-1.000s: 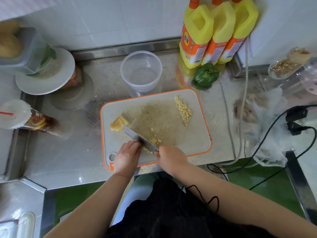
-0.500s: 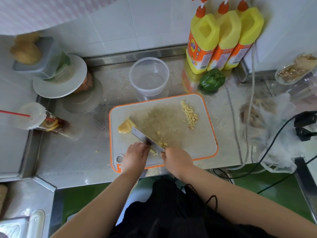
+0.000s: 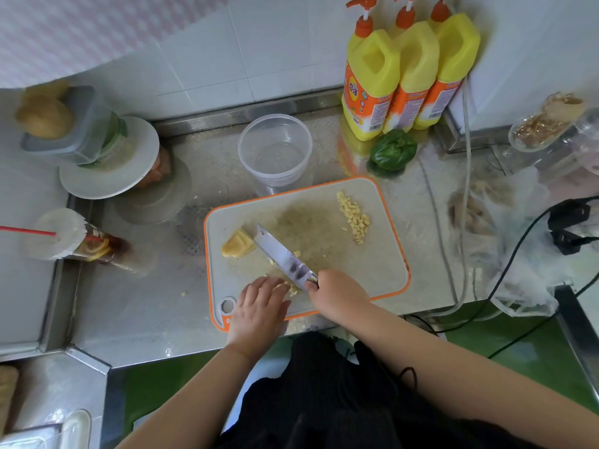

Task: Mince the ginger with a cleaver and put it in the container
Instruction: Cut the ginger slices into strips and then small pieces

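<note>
A white cutting board (image 3: 382,273) with an orange rim lies on the steel counter. My right hand (image 3: 337,294) grips the handle of the cleaver (image 3: 282,259), whose blade slants up-left across the board. Curled over small ginger pieces (image 3: 291,288) next to the blade's heel, my left hand (image 3: 259,306) holds them down at the board's near edge. A whole ginger chunk (image 3: 238,244) lies left of the blade tip. A row of chopped ginger (image 3: 353,217) sits at the board's far right. The clear round container (image 3: 275,150) stands behind the board.
Three yellow detergent bottles (image 3: 398,76) and a green pepper (image 3: 392,150) stand at the back right. A plate with a stacked box (image 3: 107,157) and a drink cup with a red straw (image 3: 74,238) are at the left. Black cables and a plastic bag (image 3: 525,254) lie right.
The cleaver blade has lifted and swung slightly further from the ginger pieces under my left hand. The camera has shifted, so the whole scene sits further right and lower.
</note>
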